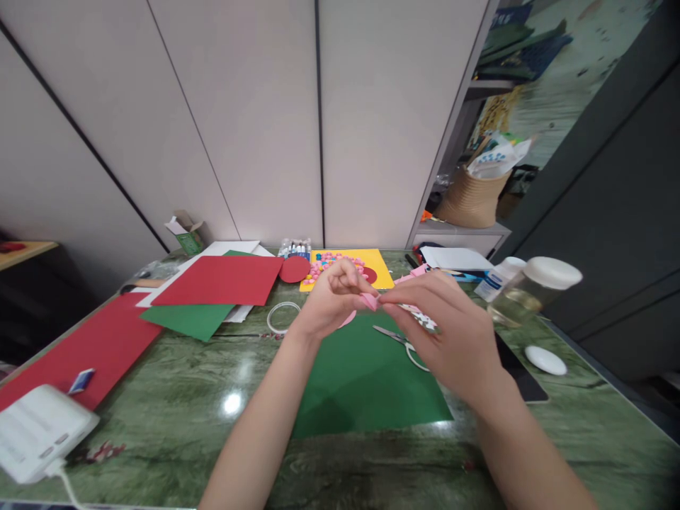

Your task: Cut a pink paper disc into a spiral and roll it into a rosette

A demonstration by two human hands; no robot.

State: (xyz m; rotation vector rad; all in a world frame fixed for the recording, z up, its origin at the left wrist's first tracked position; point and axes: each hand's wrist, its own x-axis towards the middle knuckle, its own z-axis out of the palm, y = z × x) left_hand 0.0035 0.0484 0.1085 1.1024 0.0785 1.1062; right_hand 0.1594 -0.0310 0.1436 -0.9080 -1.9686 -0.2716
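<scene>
A small folded piece of pink paper (368,302) is pinched between the fingers of my left hand (330,301). From the other side, my right hand (449,329) closes its thumb and fingertips on the edge of the same piece. Both hands are raised above a green sheet of paper (372,397). Scissors (393,334) lie on that sheet, their handles partly hidden behind my right hand. Part of another pink paper piece (348,320) shows beneath my left hand. White scraps (423,316) lie behind my right fingers.
Behind my hands, a yellow sheet (383,258) bears several pink bits (324,268) and a red circle (295,269) overlaps its left side. Red sheets (217,280) are on the left. A white ring (270,319), white charger (42,432), drink bottle (523,297) and white mouse (545,360) surround the work area.
</scene>
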